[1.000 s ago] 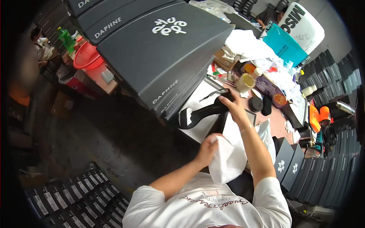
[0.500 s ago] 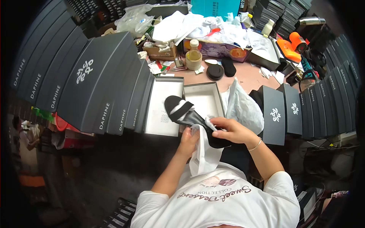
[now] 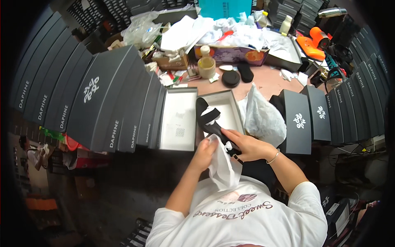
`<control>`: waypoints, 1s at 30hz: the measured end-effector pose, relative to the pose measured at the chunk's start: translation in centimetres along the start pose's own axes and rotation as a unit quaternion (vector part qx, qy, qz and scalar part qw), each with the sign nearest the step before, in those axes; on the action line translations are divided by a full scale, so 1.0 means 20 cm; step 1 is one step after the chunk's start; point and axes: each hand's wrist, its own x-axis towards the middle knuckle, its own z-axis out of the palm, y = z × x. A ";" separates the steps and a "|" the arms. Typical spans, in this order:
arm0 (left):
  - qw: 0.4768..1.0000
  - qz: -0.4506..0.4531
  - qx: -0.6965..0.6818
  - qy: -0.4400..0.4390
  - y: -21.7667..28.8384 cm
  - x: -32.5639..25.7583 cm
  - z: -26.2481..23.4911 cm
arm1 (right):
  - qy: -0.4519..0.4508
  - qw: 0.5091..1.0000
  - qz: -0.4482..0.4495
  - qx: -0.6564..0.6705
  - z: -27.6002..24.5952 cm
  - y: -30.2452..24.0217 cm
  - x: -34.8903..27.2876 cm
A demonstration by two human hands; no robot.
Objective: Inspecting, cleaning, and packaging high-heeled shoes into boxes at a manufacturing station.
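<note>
A black open-toe sandal (image 3: 210,127) with a wide strap points away from me, tilted over the near edge of an open shoe box (image 3: 234,108). My right hand (image 3: 252,147) is closed around its heel end, where a thin strap with a small buckle hangs. White paper stuffing shows under the front strap and near the heel. My left hand (image 3: 204,154) is closed on a sheet of white tissue paper (image 3: 224,171), which hangs beneath the sandal; whether these fingers also grip the sandal is hidden. Left of the box lies its lid (image 3: 177,123), white inside up.
Grey shoe boxes (image 3: 111,99) stand in a row at left, more boxes (image 3: 297,123) at right. A crumpled plastic bag (image 3: 263,117) sits beside the open box. Farther back are a glue bottle (image 3: 206,66), a round black tin (image 3: 231,79), heaped white paper (image 3: 242,35) and an orange heat gun (image 3: 317,45).
The sandal's toe has swung right, from over the lid to over the open box. My right hand has shifted its hold along the heel end, and the buckle now shows.
</note>
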 end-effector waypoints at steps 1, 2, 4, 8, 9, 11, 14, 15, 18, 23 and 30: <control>0.995 -0.012 0.098 0.024 0.08 0.02 -0.03 | 0.013 0.998 -0.025 0.056 -0.05 0.04 -0.04; 0.991 0.045 0.109 0.059 0.16 0.02 -0.03 | 0.032 0.994 -0.013 0.100 -0.10 0.05 -0.08; 0.973 0.139 0.079 0.168 0.33 0.09 -0.18 | 0.107 0.948 0.008 0.301 -0.13 0.07 -0.19; 0.850 0.417 0.029 0.321 0.91 0.08 -0.05 | 0.169 0.673 -0.174 0.699 -0.10 0.18 -0.35; 0.842 0.466 0.072 0.263 0.93 0.06 -0.01 | 0.165 0.645 -0.216 0.714 -0.08 0.21 -0.37; 0.791 0.528 0.206 0.229 0.94 0.08 0.12 | 0.192 0.584 -0.223 0.757 -0.05 0.23 -0.42; 0.685 0.524 0.461 0.209 0.82 0.20 0.21 | 0.186 0.559 -0.249 0.769 -0.01 0.24 -0.42; 0.644 0.519 0.525 0.202 0.77 0.24 0.20 | 0.178 0.560 -0.253 0.768 -0.02 0.24 -0.42; 0.736 0.442 0.473 0.198 0.62 0.36 0.18 | 0.132 0.577 -0.246 0.768 -0.01 0.20 -0.44; 0.789 0.399 0.439 0.163 0.51 0.44 0.16 | -0.030 0.730 -0.090 0.677 -0.11 0.02 -0.51; 0.757 0.420 0.501 -0.012 0.41 0.06 0.13 | 0.024 0.686 -0.038 0.726 -0.04 0.04 -0.06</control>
